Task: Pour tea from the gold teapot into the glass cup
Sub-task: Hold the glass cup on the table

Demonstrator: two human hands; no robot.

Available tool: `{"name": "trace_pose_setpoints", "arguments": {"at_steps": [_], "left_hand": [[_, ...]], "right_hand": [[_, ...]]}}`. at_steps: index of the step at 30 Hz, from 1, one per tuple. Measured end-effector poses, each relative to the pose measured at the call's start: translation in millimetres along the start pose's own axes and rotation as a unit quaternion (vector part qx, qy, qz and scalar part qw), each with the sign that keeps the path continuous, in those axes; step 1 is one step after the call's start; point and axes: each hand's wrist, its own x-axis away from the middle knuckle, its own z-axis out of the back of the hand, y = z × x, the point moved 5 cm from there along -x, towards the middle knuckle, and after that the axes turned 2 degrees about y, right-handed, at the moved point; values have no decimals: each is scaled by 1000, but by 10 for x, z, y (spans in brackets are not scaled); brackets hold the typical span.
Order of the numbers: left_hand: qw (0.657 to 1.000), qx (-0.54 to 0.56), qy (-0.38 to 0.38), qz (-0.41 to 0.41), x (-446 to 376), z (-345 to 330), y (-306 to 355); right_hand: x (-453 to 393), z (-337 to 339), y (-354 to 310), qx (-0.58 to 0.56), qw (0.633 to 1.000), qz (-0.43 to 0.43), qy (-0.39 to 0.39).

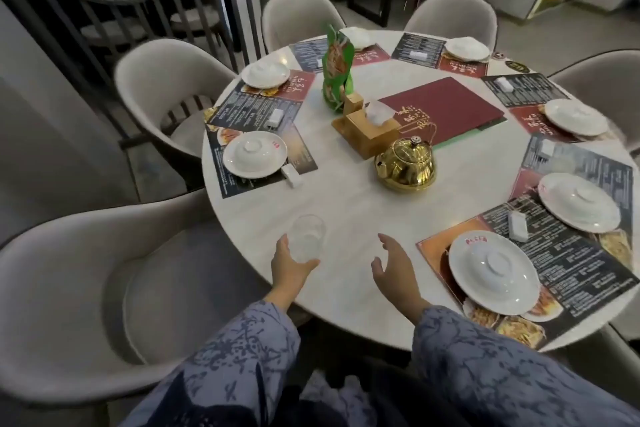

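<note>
A clear glass cup (307, 237) stands near the front edge of the round white table (346, 198), and my left hand (287, 265) is wrapped around its lower part. The gold teapot (407, 165) sits near the table's middle, lid on, spout pointing left, thin handle raised. My right hand (393, 265) hovers over the table to the right of the cup, fingers apart and holding nothing, well short of the teapot.
A wooden tissue holder (367, 126), a green standing card (337, 69) and a red menu (443, 109) lie behind the teapot. Place settings with white plates (493, 272) on dark placemats ring the table. Grey chairs (86, 291) surround it.
</note>
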Motion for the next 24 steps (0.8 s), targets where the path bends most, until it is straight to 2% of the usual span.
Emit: {"name": "trace_pose_setpoints", "arguments": {"at_steps": [10, 24], "left_hand": [[998, -23, 43, -47, -370, -190, 279], [992, -59, -30, -104, -810, -618, 737]], "right_hand": [[-269, 53, 227, -7, 999, -38, 32], [-523, 83, 382, -24, 992, -93, 81]]}}
